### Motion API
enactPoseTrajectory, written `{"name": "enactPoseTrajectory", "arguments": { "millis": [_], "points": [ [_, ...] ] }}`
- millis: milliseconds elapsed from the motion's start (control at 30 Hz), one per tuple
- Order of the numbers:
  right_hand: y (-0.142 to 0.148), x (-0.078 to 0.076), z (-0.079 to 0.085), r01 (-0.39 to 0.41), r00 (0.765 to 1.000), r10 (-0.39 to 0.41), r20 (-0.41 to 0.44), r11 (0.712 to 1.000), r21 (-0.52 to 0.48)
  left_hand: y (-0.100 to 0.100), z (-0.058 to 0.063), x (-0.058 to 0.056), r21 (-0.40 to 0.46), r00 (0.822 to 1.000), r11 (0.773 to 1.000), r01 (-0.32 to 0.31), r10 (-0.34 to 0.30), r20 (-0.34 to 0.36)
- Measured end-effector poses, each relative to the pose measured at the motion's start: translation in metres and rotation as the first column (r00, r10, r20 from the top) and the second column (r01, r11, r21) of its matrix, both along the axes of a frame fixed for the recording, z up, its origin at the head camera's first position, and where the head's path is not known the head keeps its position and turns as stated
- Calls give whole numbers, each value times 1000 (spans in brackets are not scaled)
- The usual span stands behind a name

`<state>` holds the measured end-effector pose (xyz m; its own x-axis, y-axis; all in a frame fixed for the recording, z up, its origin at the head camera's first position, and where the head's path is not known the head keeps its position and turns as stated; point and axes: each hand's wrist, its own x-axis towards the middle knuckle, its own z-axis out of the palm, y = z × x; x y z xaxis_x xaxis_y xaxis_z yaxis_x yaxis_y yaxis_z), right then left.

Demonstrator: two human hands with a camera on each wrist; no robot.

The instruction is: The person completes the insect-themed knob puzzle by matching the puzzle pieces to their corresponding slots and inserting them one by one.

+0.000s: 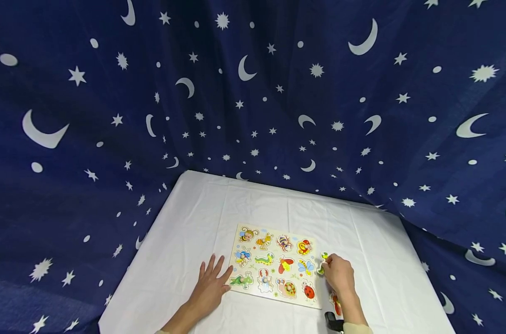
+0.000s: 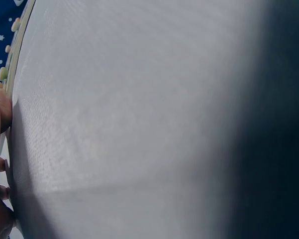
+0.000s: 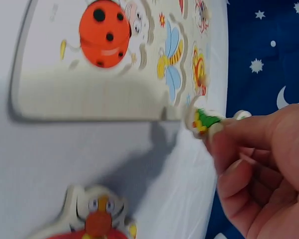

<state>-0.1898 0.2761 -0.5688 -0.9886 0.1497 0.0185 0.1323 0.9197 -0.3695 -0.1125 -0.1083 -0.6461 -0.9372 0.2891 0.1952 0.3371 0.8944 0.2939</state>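
My right hand pinches a green caterpillar puzzle piece between thumb and fingers, held up just beyond the right edge of the wooden puzzle board. A white rim surrounds the piece's green and yellow print. On the left side, my left hand lies with fingers spread, its fingertips at the board's left edge. The left wrist view catches only the fingers beside that edge. Printed insects fill the board, among them a ladybird and a caterpillar picture; several spots carry knobbed pieces.
A red insect puzzle piece lies on the white cloth near my right wrist, partly hidden by the arm. A dark strap sits at that wrist. Blue curtains with moons and stars hang around the table.
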Motion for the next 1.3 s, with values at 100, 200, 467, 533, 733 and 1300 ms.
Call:
{"name": "enactPoseTrajectory", "arguments": {
  "millis": [100,200,467,533,733,1300],
  "points": [
    [-7,-3,0,4,999,-5,-42,999,-43,0,-2,-1,0,1000,1000,5,-5,-28],
    [-15,-6,0,2,998,-7,-55,997,-75,0,-3,-1,14,998,1000,14,-13,-65],
    [-38,-8,-3,-19,999,16,-32,995,-93,0,-3,-3,15,997,1000,17,-16,-76],
    [-45,-8,-5,-25,999,22,-33,995,-101,0,-3,-3,7,998,1000,12,-12,-55],
    [-62,-8,-13,-65,997,61,-44,993,-103,0,-1,-2,1,1000,1000,10,-10,1],
    [-99,-5,-23,-167,984,157,-81,977,-132,0,-4,-2,14,998,1000,16,-15,-59]
  ]
}}
